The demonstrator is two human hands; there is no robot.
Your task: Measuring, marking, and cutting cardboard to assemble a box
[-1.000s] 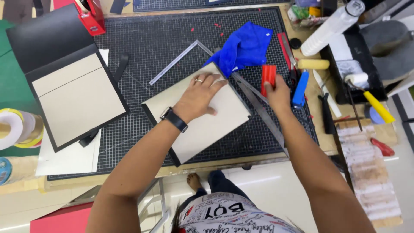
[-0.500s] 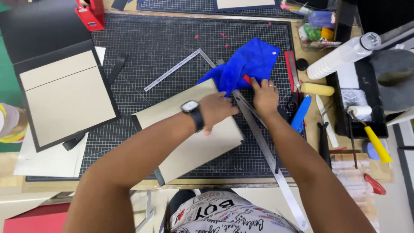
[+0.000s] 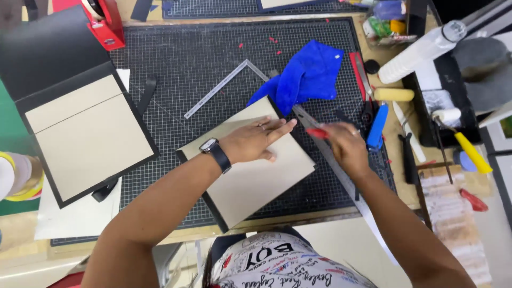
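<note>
My left hand [image 3: 256, 141] lies flat, fingers spread, on a beige cardboard sheet [image 3: 250, 176] that rests tilted on the black cutting mat [image 3: 213, 58]. My right hand [image 3: 346, 146] grips a red-handled cutter [image 3: 317, 133], blurred, at the sheet's right edge. A long metal ruler [image 3: 341, 176] runs along that edge, under the right hand. A blue cloth [image 3: 306, 74] is bunched just beyond both hands.
A metal square [image 3: 216, 90] lies on the mat. A black folder with beige panels [image 3: 80, 128] is at the left, a red tape dispenser [image 3: 106, 24] behind it. Blue cutter [image 3: 377, 125], rollers, a black tray [image 3: 442, 101] and a white bottle [image 3: 421, 50] crowd the right.
The view has shifted. My right hand came back toward me along the ruler with the red cutter. My left hand stayed pressed on the cardboard sheet.
</note>
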